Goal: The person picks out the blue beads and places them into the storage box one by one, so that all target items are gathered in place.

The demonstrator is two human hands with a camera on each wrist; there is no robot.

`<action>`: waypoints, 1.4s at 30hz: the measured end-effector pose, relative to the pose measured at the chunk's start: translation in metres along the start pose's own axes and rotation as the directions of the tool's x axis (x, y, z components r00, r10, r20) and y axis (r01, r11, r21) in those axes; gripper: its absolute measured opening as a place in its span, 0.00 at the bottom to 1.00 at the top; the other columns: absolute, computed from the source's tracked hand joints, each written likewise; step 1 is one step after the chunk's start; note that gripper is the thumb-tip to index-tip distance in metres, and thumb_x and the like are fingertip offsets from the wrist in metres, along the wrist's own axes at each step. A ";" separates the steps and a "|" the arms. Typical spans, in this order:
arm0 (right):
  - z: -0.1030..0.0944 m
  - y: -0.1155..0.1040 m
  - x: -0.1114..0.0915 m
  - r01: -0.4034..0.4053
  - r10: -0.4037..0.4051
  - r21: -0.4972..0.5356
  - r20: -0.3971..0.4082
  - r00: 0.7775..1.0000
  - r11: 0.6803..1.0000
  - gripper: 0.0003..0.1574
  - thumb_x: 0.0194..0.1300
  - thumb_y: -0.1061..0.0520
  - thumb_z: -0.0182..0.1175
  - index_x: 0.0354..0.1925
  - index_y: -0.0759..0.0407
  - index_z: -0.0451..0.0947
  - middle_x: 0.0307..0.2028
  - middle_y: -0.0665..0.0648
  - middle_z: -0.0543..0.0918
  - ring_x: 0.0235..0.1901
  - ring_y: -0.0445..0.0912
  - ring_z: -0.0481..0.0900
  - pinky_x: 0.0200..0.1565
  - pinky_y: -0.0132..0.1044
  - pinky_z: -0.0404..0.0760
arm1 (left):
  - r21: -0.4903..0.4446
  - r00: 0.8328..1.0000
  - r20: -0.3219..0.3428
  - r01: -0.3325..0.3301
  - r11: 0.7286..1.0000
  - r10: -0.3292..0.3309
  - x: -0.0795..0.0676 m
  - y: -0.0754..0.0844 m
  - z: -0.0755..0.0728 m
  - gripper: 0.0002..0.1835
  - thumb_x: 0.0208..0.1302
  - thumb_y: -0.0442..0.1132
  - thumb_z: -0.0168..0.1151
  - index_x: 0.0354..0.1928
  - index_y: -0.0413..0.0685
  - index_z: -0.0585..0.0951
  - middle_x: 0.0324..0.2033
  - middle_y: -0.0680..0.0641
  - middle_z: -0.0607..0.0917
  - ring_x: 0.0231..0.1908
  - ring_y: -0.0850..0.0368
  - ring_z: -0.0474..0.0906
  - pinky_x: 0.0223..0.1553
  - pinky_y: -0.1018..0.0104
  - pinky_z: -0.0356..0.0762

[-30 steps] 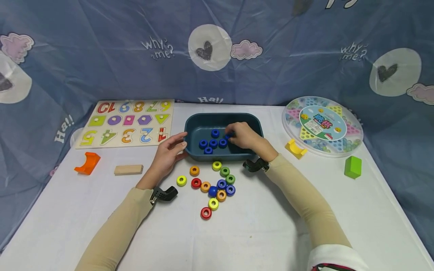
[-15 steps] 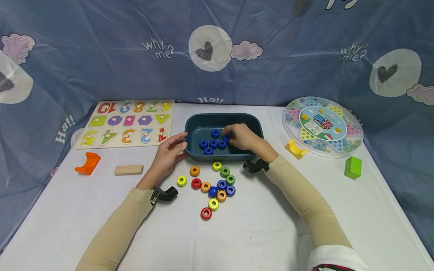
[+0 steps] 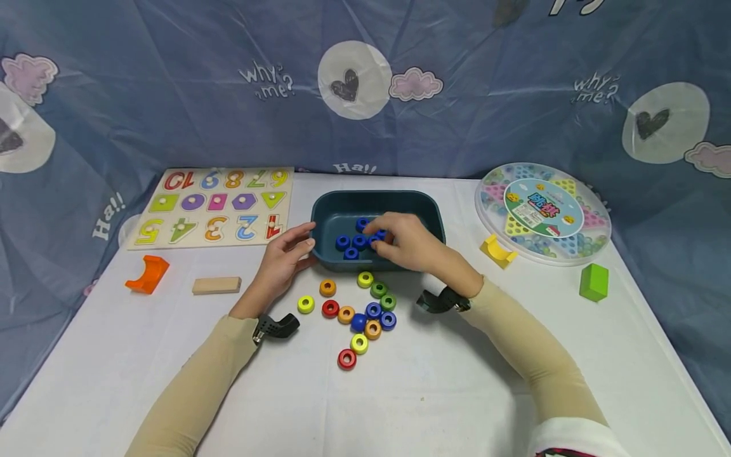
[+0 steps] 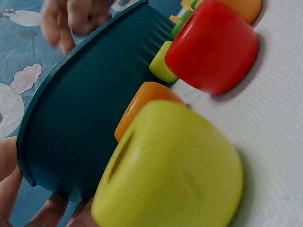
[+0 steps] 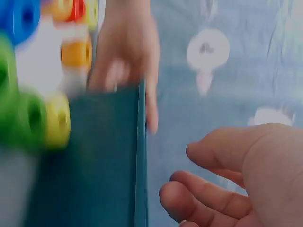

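On the left side, my left hand [image 3: 283,259] grips the end of a dark teal tray [image 3: 337,264]; in the left wrist view its fingertips lie along the tray's wall [image 4: 71,123]. Several blue ring beads [image 3: 342,242] lie inside. Over the tray's right half hovers my right hand [image 3: 412,242], thumb and fingers apart, partly covering some of those beads. The right wrist view shows this hand [image 5: 232,182] above the rim with nothing between its fingertips. In front of the tray, loose ring beads in red [image 3: 346,359], yellow [image 3: 359,343], orange, green and blue are scattered on the cloth.
A number puzzle board [image 3: 214,208] lies back left, with an orange arch block [image 3: 148,275] and wooden plank [image 3: 217,286] before it. At right are a round game box [image 3: 542,212], a yellow arch block [image 3: 499,251] and a green block [image 3: 594,282].
My right hand has let go of a blue bead among the others in the tray, drawn slightly toward me, and spread its fingers. The left hand has stayed on the tray's end.
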State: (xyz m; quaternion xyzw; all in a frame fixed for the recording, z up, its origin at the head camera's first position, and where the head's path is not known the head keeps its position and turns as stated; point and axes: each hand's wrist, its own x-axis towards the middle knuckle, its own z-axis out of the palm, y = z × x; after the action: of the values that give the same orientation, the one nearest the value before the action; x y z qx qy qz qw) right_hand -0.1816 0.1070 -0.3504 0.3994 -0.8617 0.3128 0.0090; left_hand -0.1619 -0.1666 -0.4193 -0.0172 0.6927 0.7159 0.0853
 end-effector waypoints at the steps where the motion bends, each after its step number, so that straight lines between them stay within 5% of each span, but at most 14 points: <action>1: 0.002 -0.007 -0.005 0.030 -0.030 0.013 0.016 0.999 0.999 0.14 0.63 0.62 0.62 0.48 0.60 0.82 0.43 0.59 0.85 0.28 0.42 0.77 0.30 0.32 0.78 | -0.002 1.000 0.001 0.000 1.000 0.000 0.000 0.000 0.000 0.24 0.73 0.39 0.53 0.69 0.48 0.68 0.65 0.44 0.69 0.55 0.56 0.73 0.53 0.60 0.82; 10: 0.046 -0.040 -0.038 0.107 -0.111 0.029 0.319 0.941 0.994 0.11 0.62 0.51 0.65 0.42 0.54 0.83 0.38 0.49 0.84 0.31 0.40 0.76 0.35 0.24 0.77 | -0.003 1.000 -0.001 0.001 1.000 -0.001 0.000 0.000 0.001 0.24 0.73 0.39 0.53 0.69 0.47 0.68 0.65 0.43 0.69 0.56 0.55 0.73 0.55 0.58 0.81; 17: 0.062 -0.039 -0.039 0.105 -0.087 -0.034 0.343 0.935 0.994 0.08 0.61 0.49 0.66 0.37 0.50 0.80 0.31 0.44 0.81 0.31 0.40 0.76 0.33 0.24 0.74 | 0.001 1.000 0.001 -0.001 1.000 0.001 0.000 0.001 0.000 0.25 0.73 0.40 0.53 0.69 0.48 0.68 0.68 0.44 0.68 0.57 0.55 0.73 0.56 0.56 0.80; 25: 0.059 -0.035 -0.037 0.105 -0.108 0.027 0.353 0.929 0.994 0.12 0.63 0.50 0.65 0.42 0.53 0.82 0.37 0.45 0.84 0.33 0.40 0.78 0.38 0.25 0.77 | -0.005 1.000 -0.006 0.005 1.000 -0.005 0.000 0.001 0.001 0.25 0.72 0.40 0.54 0.69 0.48 0.68 0.67 0.45 0.68 0.55 0.57 0.72 0.55 0.58 0.81; 28: 0.047 -0.034 -0.035 0.119 -0.138 0.078 0.310 0.941 0.990 0.13 0.63 0.52 0.65 0.46 0.55 0.83 0.38 0.47 0.84 0.30 0.38 0.75 0.34 0.24 0.77 | -0.005 1.000 -0.003 0.004 1.000 -0.004 0.000 0.002 0.001 0.25 0.73 0.40 0.54 0.69 0.48 0.68 0.67 0.45 0.68 0.56 0.56 0.73 0.56 0.57 0.81; 34: 0.004 -0.025 -0.023 0.143 -0.146 0.044 0.077 0.986 0.989 0.13 0.64 0.56 0.65 0.48 0.55 0.84 0.39 0.52 0.84 0.29 0.36 0.74 0.30 0.27 0.78 | 0.002 1.000 -0.001 -0.010 1.000 0.010 0.001 0.002 0.000 0.24 0.73 0.40 0.53 0.69 0.47 0.68 0.68 0.45 0.67 0.58 0.52 0.71 0.56 0.56 0.80; 38: -0.019 -0.010 -0.011 0.037 -0.037 0.000 -0.012 0.999 0.999 0.11 0.61 0.59 0.67 0.44 0.57 0.85 0.39 0.57 0.84 0.29 0.40 0.78 0.32 0.33 0.80 | 0.012 1.000 -0.005 -0.001 1.000 0.001 0.001 0.001 0.000 0.25 0.73 0.40 0.53 0.69 0.48 0.68 0.67 0.44 0.67 0.58 0.54 0.71 0.56 0.56 0.80; 42: -0.025 0.010 -0.003 -0.135 0.135 -0.015 -0.003 0.991 0.991 0.10 0.60 0.60 0.67 0.42 0.60 0.84 0.38 0.57 0.85 0.23 0.41 0.76 0.29 0.35 0.77 | 0.009 1.000 -0.008 0.006 1.000 -0.006 0.000 0.001 0.001 0.24 0.73 0.40 0.53 0.69 0.48 0.68 0.66 0.44 0.68 0.57 0.54 0.72 0.56 0.56 0.80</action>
State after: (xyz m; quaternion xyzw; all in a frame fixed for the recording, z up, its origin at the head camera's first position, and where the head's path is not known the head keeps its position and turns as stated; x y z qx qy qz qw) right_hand -0.1924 0.1270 -0.3366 0.3397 -0.8892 0.3064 -0.0082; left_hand -0.1622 -0.1660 -0.4183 -0.0216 0.6962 0.7125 0.0848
